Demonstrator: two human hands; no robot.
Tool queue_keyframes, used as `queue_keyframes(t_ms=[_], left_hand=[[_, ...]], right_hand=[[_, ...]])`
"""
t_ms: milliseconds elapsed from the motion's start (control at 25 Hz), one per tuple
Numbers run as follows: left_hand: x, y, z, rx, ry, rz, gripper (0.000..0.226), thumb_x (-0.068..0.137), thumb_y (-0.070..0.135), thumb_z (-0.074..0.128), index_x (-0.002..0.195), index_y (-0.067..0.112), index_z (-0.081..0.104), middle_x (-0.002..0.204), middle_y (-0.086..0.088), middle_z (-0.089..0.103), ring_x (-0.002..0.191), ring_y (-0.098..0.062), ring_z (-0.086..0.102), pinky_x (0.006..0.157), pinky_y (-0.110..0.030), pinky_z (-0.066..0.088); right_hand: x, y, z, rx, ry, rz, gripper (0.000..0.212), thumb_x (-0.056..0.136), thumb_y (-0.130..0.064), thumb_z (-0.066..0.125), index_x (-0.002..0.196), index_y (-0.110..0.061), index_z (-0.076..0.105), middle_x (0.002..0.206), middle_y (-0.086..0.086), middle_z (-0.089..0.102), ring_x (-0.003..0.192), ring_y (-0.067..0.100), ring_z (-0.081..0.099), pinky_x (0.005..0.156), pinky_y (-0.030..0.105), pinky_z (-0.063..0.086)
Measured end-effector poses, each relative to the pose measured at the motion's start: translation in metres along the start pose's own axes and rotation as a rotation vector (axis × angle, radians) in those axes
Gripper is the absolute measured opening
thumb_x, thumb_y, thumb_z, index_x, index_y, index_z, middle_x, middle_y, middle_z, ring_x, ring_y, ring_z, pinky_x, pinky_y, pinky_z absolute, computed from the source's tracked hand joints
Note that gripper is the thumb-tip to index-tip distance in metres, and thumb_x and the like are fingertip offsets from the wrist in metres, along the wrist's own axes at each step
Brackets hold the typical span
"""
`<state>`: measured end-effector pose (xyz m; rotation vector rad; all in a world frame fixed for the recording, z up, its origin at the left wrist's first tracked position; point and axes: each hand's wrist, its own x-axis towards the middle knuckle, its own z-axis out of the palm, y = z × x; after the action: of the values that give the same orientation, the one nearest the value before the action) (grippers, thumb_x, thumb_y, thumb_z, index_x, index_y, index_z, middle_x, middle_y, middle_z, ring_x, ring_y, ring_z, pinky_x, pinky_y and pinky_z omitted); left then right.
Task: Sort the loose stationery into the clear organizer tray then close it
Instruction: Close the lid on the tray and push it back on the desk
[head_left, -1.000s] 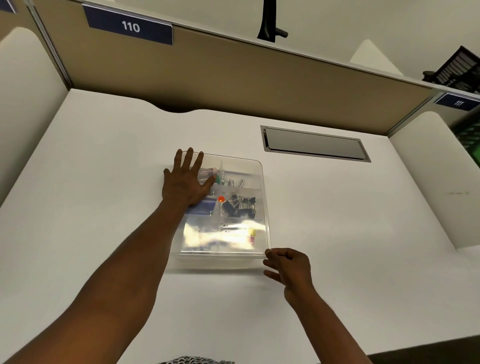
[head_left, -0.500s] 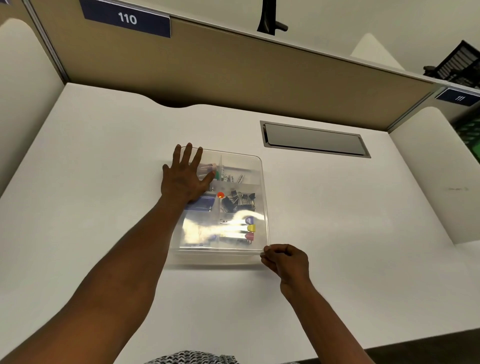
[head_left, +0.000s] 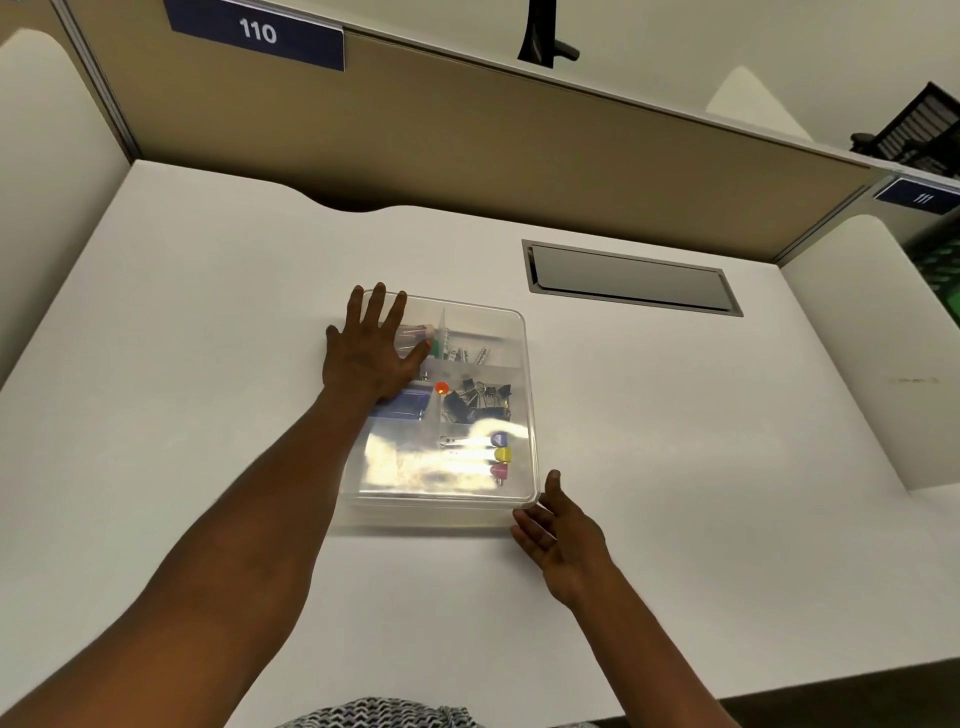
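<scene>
A clear organizer tray (head_left: 527, 410) lies on the white desk with its transparent lid down over it. Through the lid I see black binder clips (head_left: 478, 400), small coloured clips (head_left: 500, 456), a blue item (head_left: 402, 405) and an orange dot (head_left: 441, 387) in separate compartments. My left hand (head_left: 366, 351) lies flat on the lid's far left corner, fingers spread and straight. My right hand (head_left: 558, 530) sits at the tray's near right corner, fingers relaxed and extended, touching or just off the corner; it holds nothing.
A grey cable hatch (head_left: 631, 278) is set into the white desk (head_left: 675, 441) behind and right of the tray. Tan partition walls (head_left: 493, 145) enclose the desk at the back and sides.
My right hand was curled with fingertips at the lid's near right corner; it has uncurled and now lies with fingers extended beside that corner. My left hand stays pressed on the lid.
</scene>
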<state>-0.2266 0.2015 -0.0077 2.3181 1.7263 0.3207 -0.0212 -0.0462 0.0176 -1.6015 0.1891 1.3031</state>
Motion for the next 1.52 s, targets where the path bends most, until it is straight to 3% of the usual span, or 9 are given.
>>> queue_keyframes(t_ms=[200, 480, 640, 760, 920, 1000, 1160, 1360, 1520], left_hand=[[0.0, 0.001, -0.001, 0.002, 0.009, -0.002, 0.082, 0.088, 0.076, 0.027, 0.155, 0.032, 0.009, 0.165, 0.0, 0.003, 0.152, -0.027, 0.0, 0.112, -0.064, 0.026], [-0.001, 0.001, 0.0, -0.004, 0.011, 0.001, 0.082, 0.088, 0.076, 0.028, 0.155, 0.032, 0.009, 0.165, -0.001, 0.004, 0.152, -0.027, 0.0, 0.113, -0.064, 0.025], [-0.001, 0.0, 0.001, 0.001, 0.016, 0.007, 0.082, 0.088, 0.077, 0.028, 0.155, 0.032, 0.01, 0.165, -0.001, 0.004, 0.152, -0.027, 0.001, 0.113, -0.064, 0.025], [0.002, -0.002, 0.002, 0.002, 0.014, 0.012, 0.083, 0.088, 0.077, 0.027, 0.155, 0.032, 0.011, 0.165, -0.001, 0.005, 0.152, -0.028, 0.002, 0.112, -0.064, 0.026], [0.001, -0.002, 0.005, 0.027, 0.027, 0.03, 0.082, 0.089, 0.075, 0.028, 0.154, 0.027, 0.019, 0.165, -0.005, 0.009, 0.152, -0.03, 0.006, 0.116, -0.061, 0.017], [-0.001, 0.002, -0.004, 0.054, 0.113, 0.081, 0.076, 0.093, 0.068, 0.032, 0.151, 0.02, 0.032, 0.163, -0.008, 0.019, 0.151, -0.03, 0.015, 0.119, -0.055, 0.015], [-0.035, 0.003, -0.026, -0.209, 0.333, 0.034, 0.058, 0.092, 0.054, 0.05, 0.133, 0.014, 0.058, 0.141, -0.01, 0.055, 0.133, -0.03, 0.047, 0.112, -0.05, 0.035], [-0.158, -0.02, -0.017, -0.551, -0.024, -0.193, 0.093, 0.077, 0.065, 0.067, 0.153, 0.03, 0.027, 0.161, 0.006, 0.026, 0.145, -0.015, 0.03, 0.114, -0.031, 0.03], [-0.207, -0.023, -0.015, -0.694, -0.073, -0.242, 0.099, 0.075, 0.056, 0.075, 0.153, 0.043, 0.016, 0.147, 0.007, 0.049, 0.13, -0.013, 0.05, 0.106, -0.026, 0.041]], right_hand=[[0.006, 0.017, 0.009, -0.012, 0.018, -0.016, 0.05, 0.083, -0.056, 0.069, 0.101, -0.01, 0.069, 0.083, 0.008, 0.074, 0.079, 0.021, 0.072, 0.066, 0.034, 0.058], [0.009, 0.022, 0.009, -0.093, 0.037, -0.173, 0.045, 0.093, -0.05, 0.061, 0.101, -0.006, 0.065, 0.075, 0.011, 0.063, 0.067, 0.021, 0.067, 0.061, 0.033, 0.057], [0.012, 0.021, 0.007, -0.144, 0.0, -0.222, 0.041, 0.097, -0.042, 0.058, 0.114, -0.004, 0.063, 0.086, 0.015, 0.069, 0.077, 0.027, 0.072, 0.065, 0.036, 0.057], [0.013, 0.017, 0.004, -0.195, -0.017, -0.22, 0.038, 0.098, -0.041, 0.058, 0.111, -0.006, 0.065, 0.092, 0.015, 0.072, 0.079, 0.026, 0.074, 0.068, 0.038, 0.058], [0.011, 0.026, 0.002, -0.437, -0.015, -0.444, 0.039, 0.08, -0.053, 0.076, 0.105, -0.025, 0.064, 0.096, 0.004, 0.073, 0.086, 0.021, 0.072, 0.074, 0.038, 0.06], [0.007, 0.034, 0.002, -0.548, -0.031, -0.54, 0.047, 0.07, -0.052, 0.085, 0.105, -0.035, 0.059, 0.103, -0.006, 0.07, 0.095, 0.016, 0.069, 0.08, 0.037, 0.06], [0.008, 0.029, -0.003, -0.611, -0.072, -0.594, 0.059, 0.066, -0.059, 0.085, 0.115, -0.048, 0.054, 0.111, -0.02, 0.068, 0.1, 0.002, 0.066, 0.08, 0.024, 0.056], [0.004, 0.025, -0.002, -0.71, -0.109, -0.649, 0.062, 0.063, -0.077, 0.073, 0.118, -0.057, 0.054, 0.107, -0.034, 0.067, 0.097, -0.01, 0.064, 0.076, 0.013, 0.049], [-0.001, 0.024, 0.007, -0.742, -0.12, -0.675, 0.053, 0.065, -0.073, 0.076, 0.109, -0.061, 0.049, 0.108, -0.034, 0.064, 0.096, -0.01, 0.062, 0.077, 0.014, 0.048]])
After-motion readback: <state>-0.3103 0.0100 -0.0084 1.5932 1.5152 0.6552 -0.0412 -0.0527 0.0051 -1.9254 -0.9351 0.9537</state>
